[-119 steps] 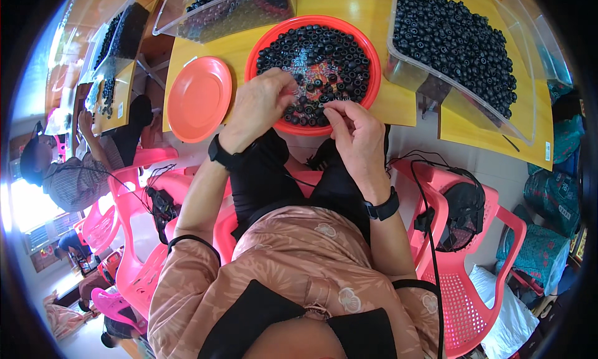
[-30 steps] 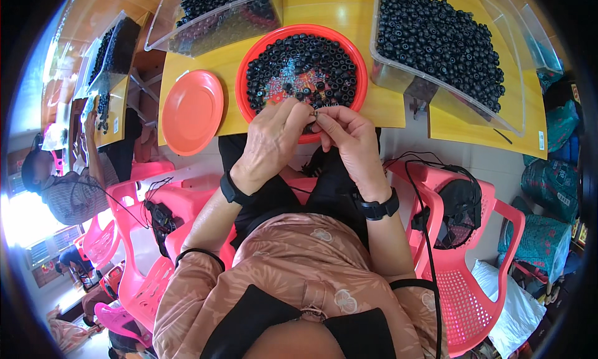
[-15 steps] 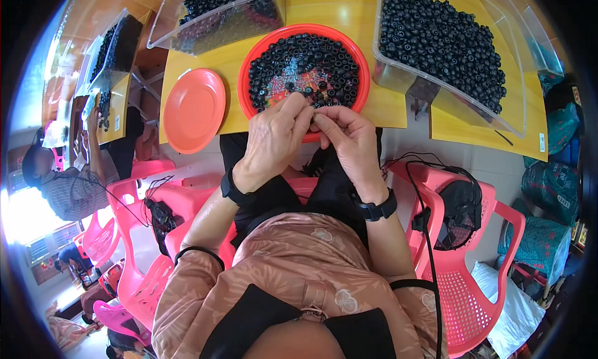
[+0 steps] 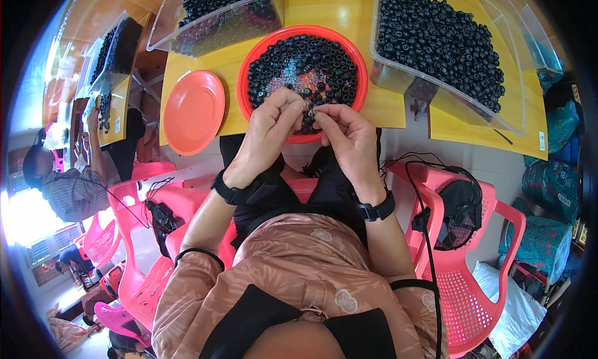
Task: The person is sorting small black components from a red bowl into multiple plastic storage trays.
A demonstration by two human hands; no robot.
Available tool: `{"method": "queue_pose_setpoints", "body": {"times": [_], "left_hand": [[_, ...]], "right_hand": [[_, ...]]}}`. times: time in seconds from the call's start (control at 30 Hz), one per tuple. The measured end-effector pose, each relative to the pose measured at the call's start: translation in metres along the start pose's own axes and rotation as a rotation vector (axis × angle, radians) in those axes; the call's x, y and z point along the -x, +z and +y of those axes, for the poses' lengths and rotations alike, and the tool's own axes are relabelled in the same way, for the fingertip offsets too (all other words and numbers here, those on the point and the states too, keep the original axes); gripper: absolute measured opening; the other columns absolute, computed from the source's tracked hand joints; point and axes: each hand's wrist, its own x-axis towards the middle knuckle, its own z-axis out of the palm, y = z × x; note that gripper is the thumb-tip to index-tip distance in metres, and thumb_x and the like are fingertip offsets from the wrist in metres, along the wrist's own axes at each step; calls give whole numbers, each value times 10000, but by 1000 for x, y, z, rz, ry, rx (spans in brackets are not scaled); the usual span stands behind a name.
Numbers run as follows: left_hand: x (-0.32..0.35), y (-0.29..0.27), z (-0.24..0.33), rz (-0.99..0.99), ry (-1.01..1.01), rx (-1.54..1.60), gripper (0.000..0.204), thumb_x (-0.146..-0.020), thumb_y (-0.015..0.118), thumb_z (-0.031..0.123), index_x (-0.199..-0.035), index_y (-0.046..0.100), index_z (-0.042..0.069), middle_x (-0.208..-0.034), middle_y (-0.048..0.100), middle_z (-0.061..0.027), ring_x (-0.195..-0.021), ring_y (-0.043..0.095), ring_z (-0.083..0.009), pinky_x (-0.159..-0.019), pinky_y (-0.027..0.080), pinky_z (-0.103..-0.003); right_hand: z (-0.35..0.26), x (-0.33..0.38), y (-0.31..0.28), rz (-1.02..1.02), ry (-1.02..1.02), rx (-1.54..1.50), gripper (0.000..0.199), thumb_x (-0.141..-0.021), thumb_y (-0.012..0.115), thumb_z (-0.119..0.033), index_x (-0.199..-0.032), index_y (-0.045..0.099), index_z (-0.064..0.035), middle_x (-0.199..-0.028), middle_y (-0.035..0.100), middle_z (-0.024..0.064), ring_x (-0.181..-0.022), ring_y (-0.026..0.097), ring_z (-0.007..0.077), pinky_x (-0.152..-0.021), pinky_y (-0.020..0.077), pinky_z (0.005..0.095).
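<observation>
Over the near edge of a round red tray [image 4: 303,30], my two hands meet with their fingertips almost touching. My left hand [image 4: 269,127] is closed in a pinch. My right hand [image 4: 350,138] also pinches with thumb and forefinger. Something tiny, partly pale or shiny, shows between the fingertips, too small to name. Many small black ring-shaped parts [image 4: 341,65] lie in the tray, thickest along its far and right sides. The tray's printed bottom [image 4: 285,77] shows in the middle.
An orange-red plate [image 4: 194,113] lies on the yellow table [image 4: 386,110] to the left. Clear plastic bins [image 4: 227,28] of black parts stand at the back left and right [image 4: 442,47]. Pink chairs [image 4: 461,284] flank me, cables [image 4: 430,234] hanging at the right. Another person [image 4: 75,184] sits far left.
My left hand has drawn slightly left and its wrist has turned, so the fingertips are a little farther apart. My right hand has barely moved.
</observation>
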Motion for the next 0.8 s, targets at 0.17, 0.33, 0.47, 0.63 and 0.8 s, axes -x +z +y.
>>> {"method": "queue_pose_setpoints", "body": {"times": [0.17,0.33,0.47,0.63,0.8], "left_hand": [[0,-3,-7,-48,70,15,138,-1157,623,143,-1228,641,26,-874,599,38,-817,569,-46,-757,475,-224],[1,-2,-5,-57,48,44,133,-1136,651,98,-1244,652,20,-903,631,37,-866,608,-44,-788,492,-224],[2,-3,-4,-37,39,23,139,-1133,652,82,-1253,665,14,-935,670,29,-885,634,-44,-794,502,-227],[2,-3,-3,-30,63,16,141,-1121,665,61,-1250,680,7,-951,686,24,-892,645,-46,-801,519,-231],[4,3,1,9,87,-22,136,-1101,685,34,-1228,707,-6,-957,728,6,-879,663,-49,-810,550,-241]], "right_hand": [[-6,-2,0,-6,73,-57,204,-1093,743,-111,-1251,774,13,-965,780,37,-732,624,52,-681,497,206],[-6,-2,-2,-18,99,-77,215,-1097,735,-115,-1265,773,15,-978,782,43,-736,629,58,-686,501,211],[-4,-2,0,17,54,-61,229,-1106,713,-108,-1291,768,15,-990,783,43,-751,646,65,-701,516,217],[-1,-3,-3,6,41,-73,251,-1128,687,-141,-1313,763,9,-1009,787,32,-787,679,73,-726,544,237],[0,-1,-4,-77,77,-91,238,-1131,696,-175,-1260,776,8,-1006,789,34,-781,674,70,-726,542,238]]}}
